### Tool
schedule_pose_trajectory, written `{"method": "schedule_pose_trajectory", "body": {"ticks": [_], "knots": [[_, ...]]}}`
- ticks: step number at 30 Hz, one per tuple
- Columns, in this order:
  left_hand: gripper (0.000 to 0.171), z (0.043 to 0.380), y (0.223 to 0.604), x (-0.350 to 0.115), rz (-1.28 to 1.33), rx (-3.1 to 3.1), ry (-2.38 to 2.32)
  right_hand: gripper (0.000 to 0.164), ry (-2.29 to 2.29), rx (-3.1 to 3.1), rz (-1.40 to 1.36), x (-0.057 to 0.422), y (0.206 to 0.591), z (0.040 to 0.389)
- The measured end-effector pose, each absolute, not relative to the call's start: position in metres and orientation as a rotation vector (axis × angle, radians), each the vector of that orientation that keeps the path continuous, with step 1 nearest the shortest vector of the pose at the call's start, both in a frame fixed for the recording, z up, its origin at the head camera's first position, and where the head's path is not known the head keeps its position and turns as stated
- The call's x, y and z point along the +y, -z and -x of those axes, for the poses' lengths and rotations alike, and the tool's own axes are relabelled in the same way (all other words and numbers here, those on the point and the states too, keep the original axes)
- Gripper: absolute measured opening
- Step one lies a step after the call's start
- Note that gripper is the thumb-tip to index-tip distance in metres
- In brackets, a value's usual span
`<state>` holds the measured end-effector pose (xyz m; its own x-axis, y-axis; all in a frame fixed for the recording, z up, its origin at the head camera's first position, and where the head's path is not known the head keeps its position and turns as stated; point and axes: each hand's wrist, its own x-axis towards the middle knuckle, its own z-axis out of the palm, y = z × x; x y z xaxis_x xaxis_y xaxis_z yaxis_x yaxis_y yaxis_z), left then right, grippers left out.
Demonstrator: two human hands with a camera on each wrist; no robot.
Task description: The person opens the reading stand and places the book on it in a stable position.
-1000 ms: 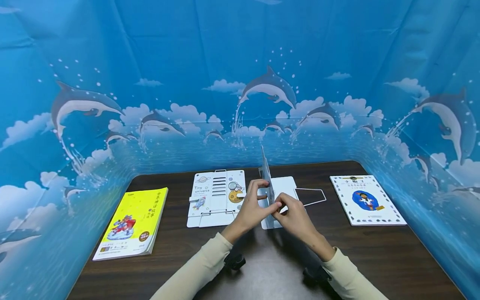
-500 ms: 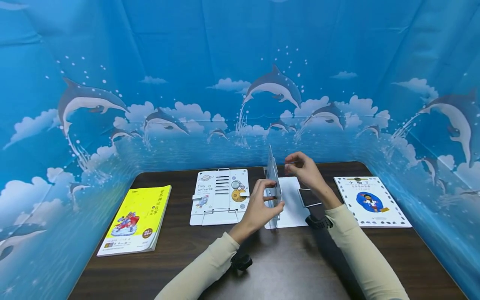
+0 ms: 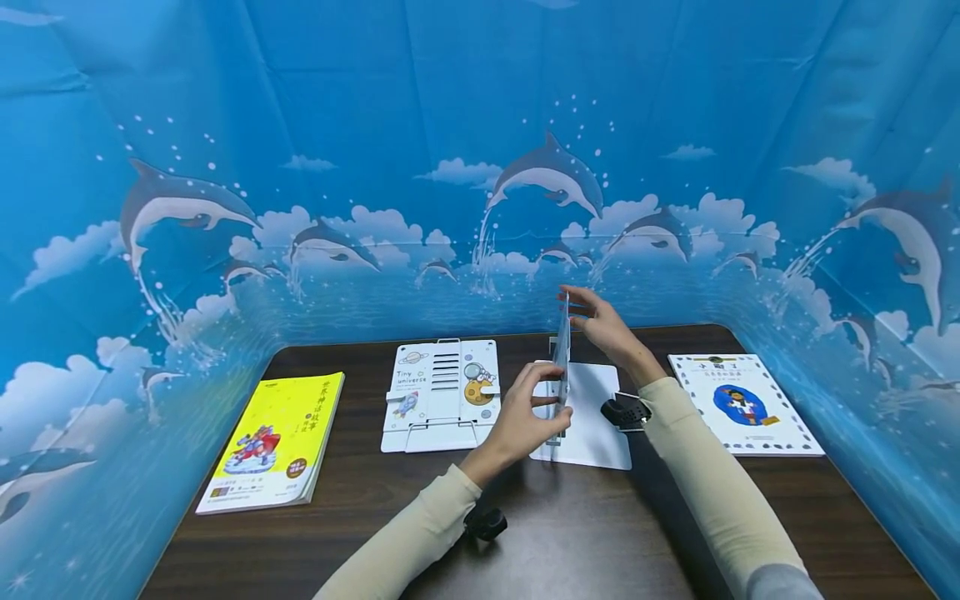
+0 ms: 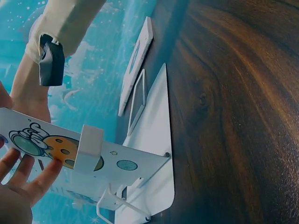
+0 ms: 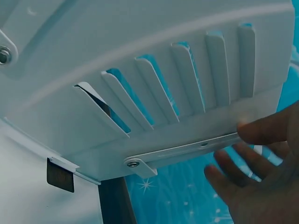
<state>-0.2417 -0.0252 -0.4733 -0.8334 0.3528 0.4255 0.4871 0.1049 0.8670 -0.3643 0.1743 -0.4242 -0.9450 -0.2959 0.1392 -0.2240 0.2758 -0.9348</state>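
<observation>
A white metal book stand is unfolded at the table's middle right. Its slotted panel (image 3: 563, 358) stands nearly upright on the flat base plate (image 3: 592, 408). My left hand (image 3: 521, 418) grips the panel's near edge, thumb and fingers on either side; the left wrist view shows its fingers by the planet print (image 4: 60, 151). At the panel's far upper edge is my right hand (image 3: 607, 329). In the right wrist view its thumb touches the end of a narrow metal strut (image 5: 187, 150), while its other fingers are spread and loosely bent beyond the edge.
A second white stand (image 3: 442, 396) with a "Tiny universe" print lies flat to the left. A yellow book (image 3: 273, 442) is at the far left, a white book (image 3: 742, 404) at the right. A dolphin-print curtain (image 3: 420, 167) surrounds the dark table (image 3: 570, 533).
My right hand has left the panel's near edge and gone up to its far upper edge. The panel has swung slightly right and stands more upright. My left hand keeps its grip.
</observation>
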Motion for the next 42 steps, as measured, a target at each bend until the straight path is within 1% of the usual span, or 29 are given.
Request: {"method": "schedule_pose_trajectory", "body": {"ticks": [6,9,15,19,22,28,32,38,42], "knots": [[0.058,0.243,0.474,-0.029,0.85,-2.274,1.835,0.049,1.877,2.404,0.509,0.18,0.429,0.369],[0.056,0.246,0.474,-0.032,0.841,-2.285,1.827,0.046,1.925,2.429,0.476,0.183,0.43,0.37],[0.041,0.258,0.474,-0.04,0.829,-2.282,1.731,0.043,1.973,2.579,0.32,0.192,0.433,0.369],[0.03,0.267,0.472,-0.045,0.745,-2.328,1.666,0.04,1.932,2.744,0.201,0.2,0.435,0.365],[0.026,0.275,0.472,-0.05,0.658,-2.356,1.669,0.037,1.865,2.862,0.123,0.207,0.435,0.362],[0.025,0.296,0.472,-0.058,0.555,-2.386,1.715,0.037,1.732,3.01,-0.003,0.217,0.436,0.355],[0.025,0.308,0.468,-0.061,0.51,-2.401,1.725,0.038,1.734,3.054,-0.087,0.22,0.436,0.349],[0.023,0.326,0.465,-0.063,0.419,-2.41,1.765,0.032,1.76,3.123,-0.157,0.222,0.438,0.34],[0.023,0.337,0.464,-0.063,0.374,-2.425,1.762,0.033,1.746,3.157,-0.186,0.224,0.44,0.335]]}}
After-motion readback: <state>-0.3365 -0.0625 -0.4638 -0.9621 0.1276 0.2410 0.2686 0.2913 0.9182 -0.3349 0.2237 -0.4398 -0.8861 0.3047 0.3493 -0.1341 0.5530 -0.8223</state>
